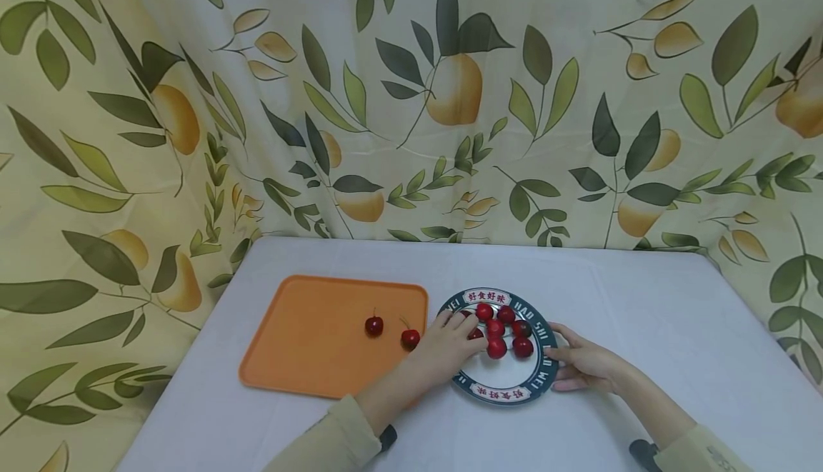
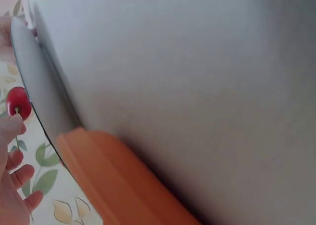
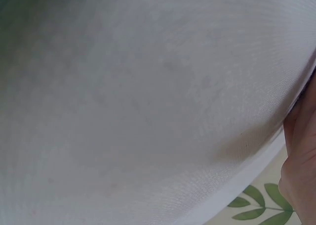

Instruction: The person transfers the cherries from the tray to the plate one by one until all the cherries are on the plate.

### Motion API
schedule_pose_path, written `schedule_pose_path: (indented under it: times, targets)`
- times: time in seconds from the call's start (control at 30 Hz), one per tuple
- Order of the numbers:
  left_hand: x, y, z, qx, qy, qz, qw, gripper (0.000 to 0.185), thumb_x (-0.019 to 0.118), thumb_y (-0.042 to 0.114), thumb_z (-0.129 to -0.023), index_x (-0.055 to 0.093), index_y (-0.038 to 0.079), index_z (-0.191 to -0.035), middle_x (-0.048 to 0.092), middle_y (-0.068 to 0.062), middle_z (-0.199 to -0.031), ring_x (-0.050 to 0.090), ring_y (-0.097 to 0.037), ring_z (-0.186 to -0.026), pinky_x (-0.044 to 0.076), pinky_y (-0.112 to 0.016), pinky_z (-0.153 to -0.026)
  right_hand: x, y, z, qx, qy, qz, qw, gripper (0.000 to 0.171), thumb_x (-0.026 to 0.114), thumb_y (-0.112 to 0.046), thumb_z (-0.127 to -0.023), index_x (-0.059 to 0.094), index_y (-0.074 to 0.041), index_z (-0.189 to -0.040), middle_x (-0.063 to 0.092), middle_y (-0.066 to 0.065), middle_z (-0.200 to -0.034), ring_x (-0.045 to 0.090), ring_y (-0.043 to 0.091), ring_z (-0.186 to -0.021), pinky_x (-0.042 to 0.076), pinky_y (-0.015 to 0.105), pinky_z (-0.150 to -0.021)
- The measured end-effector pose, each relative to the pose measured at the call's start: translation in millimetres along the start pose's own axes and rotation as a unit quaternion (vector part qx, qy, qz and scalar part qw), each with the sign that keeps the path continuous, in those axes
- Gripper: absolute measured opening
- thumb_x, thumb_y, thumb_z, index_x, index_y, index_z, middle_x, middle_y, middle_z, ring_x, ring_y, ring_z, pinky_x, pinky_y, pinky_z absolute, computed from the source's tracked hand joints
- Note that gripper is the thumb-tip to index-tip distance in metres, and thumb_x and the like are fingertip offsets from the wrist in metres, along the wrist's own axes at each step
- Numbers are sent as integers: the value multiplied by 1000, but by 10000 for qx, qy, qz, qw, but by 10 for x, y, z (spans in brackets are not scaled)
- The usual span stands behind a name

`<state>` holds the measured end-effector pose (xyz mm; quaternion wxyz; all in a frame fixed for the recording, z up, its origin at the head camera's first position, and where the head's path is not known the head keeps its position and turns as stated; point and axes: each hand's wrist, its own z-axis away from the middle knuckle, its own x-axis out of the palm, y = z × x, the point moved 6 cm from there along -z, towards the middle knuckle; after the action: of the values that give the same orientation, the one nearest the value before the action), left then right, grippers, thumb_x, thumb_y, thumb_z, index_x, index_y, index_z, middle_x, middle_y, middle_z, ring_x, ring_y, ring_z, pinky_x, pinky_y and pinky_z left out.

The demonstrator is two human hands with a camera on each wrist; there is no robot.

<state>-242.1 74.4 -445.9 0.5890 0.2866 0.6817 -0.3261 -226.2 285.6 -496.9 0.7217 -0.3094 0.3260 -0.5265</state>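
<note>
A round plate (image 1: pixel 494 380) with a dark patterned rim stands on the table and bears several red cherries (image 1: pixel 522 347). My left hand (image 1: pixel 446 347) reaches over the plate's left side, fingers bent down among the cherries. In the left wrist view, its thumb and a fingertip meet at the stem of a cherry (image 2: pixel 19 102), while the other fingers are spread. My right hand (image 1: pixel 588 363) holds the plate's right rim between thumb and fingers. An orange tray (image 1: pixel 315 336) lies left of the plate, with two stemmed cherries (image 1: pixel 373 325) on its right part.
A white cloth (image 1: pixel 617 286) covers the table. Behind and beside it hangs a curtain (image 1: pixel 411 165) printed with fruit and leaves. The tray's right edge lies close to the plate, beneath my left forearm.
</note>
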Motion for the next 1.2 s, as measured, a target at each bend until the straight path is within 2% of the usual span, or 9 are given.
schedule_pose_path:
  times: [0.3, 0.83, 1.2]
  targets:
    - [32, 45, -31, -112, -28, -247, 9996, 28, 60, 28, -88, 57, 36, -115, 45, 4, -121, 40, -14, -114, 30, -39, -104, 4, -2, -3, 34, 45, 28, 10000, 66, 47, -14, -94, 6, -14, -146, 56, 10, -88, 63, 20, -70, 54, 36, -67]
    - [144, 47, -32, -248, -351, -333, 9985, 34, 62, 26, -87, 55, 34, -119, 43, 3, -129, 37, -14, -119, 31, -36, -103, -1, -3, -4, 28, 23, 12, 10000, 67, 48, -15, -94, 6, -15, -146, 56, 10, -87, 64, 20, -71, 54, 36, -68]
    - [158, 15, -37, -457, -242, -343, 9981, 33, 64, 27, -85, 56, 34, -116, 45, 4, -121, 38, -13, -112, 33, -34, -99, 5, -12, -4, -29, -62, 11, 10000, 68, 48, -15, -94, 4, -15, -146, 56, 10, -88, 64, 19, -71, 54, 36, -68]
